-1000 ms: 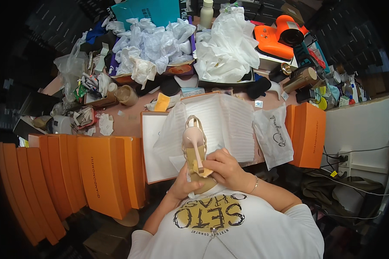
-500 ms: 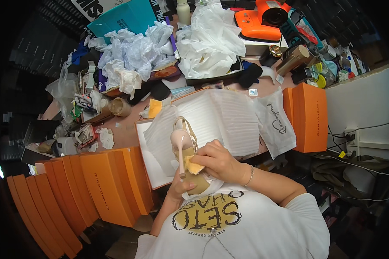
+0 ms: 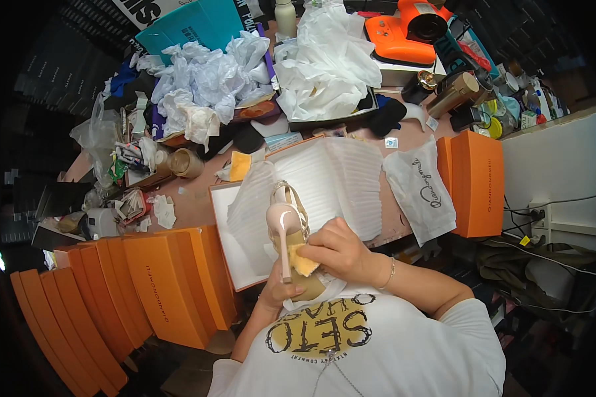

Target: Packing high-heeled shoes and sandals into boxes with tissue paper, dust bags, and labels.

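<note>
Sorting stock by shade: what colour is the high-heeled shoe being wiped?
Pale pink high-heeled shoe, slim matching heel; seen in the head view.

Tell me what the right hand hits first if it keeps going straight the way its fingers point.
Probably the high-heeled shoe: the right hand points left, pressing a yellow cloth against it beside the heel. Depth is hard to judge.
</note>
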Motion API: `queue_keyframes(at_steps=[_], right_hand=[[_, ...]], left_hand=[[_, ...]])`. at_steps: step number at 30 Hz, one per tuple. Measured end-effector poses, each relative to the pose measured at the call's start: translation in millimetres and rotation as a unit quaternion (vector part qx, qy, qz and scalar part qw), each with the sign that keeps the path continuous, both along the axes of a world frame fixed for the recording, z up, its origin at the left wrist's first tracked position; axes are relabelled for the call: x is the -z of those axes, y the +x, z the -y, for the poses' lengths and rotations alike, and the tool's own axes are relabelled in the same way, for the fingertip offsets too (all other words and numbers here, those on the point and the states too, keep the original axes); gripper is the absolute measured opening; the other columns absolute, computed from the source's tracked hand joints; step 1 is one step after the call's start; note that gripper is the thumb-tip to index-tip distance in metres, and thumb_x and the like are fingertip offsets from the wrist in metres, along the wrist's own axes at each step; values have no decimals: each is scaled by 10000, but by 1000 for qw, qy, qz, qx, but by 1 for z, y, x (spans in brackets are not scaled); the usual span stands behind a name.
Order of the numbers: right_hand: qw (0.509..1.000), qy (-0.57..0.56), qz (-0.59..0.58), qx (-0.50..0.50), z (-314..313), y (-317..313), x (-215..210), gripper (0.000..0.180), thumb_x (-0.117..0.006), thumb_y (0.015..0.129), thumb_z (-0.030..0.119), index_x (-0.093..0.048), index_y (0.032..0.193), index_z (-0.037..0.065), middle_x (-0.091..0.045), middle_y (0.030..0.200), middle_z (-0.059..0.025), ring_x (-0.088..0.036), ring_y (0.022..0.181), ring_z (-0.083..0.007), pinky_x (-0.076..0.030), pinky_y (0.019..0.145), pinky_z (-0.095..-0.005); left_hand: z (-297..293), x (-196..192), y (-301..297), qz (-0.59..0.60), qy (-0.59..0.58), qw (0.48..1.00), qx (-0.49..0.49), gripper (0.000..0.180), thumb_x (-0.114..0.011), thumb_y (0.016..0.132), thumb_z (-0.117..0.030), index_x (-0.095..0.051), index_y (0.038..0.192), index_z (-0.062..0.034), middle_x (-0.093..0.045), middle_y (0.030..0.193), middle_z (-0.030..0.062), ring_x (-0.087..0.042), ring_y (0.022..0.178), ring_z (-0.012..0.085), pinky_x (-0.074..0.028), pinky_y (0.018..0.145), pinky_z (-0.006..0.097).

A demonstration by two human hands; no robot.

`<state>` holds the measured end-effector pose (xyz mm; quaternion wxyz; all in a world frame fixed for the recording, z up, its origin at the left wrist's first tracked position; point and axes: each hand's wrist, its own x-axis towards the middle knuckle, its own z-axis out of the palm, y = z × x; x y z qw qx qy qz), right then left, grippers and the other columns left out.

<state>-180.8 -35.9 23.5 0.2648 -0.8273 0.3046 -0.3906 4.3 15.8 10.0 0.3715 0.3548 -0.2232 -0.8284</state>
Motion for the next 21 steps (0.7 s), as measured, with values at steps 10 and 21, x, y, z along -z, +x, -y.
queue_keyframes(at_steps=[10,21], right_hand=[[998,51,1,-20,4,-3,-3,323,-693,698,28,-642,1014,79,-578,898,-33,-545,810,-204,-371,749,-325],[990,127,13,-67,-16,3,-11,358,-693,680,46,-638,1032,86,-559,908,-27,-518,785,-190,-365,729,-320]], left_hand=[[-5,10,-2,7,-5,1000,4,763,-696,616,-254,-403,1281,-21,-536,1138,67,-547,1058,175,-442,912,284],[-6,6,2,52,-84,995,4,741,-680,643,-229,-405,1294,-8,-526,1191,82,-530,1118,180,-416,973,306]])
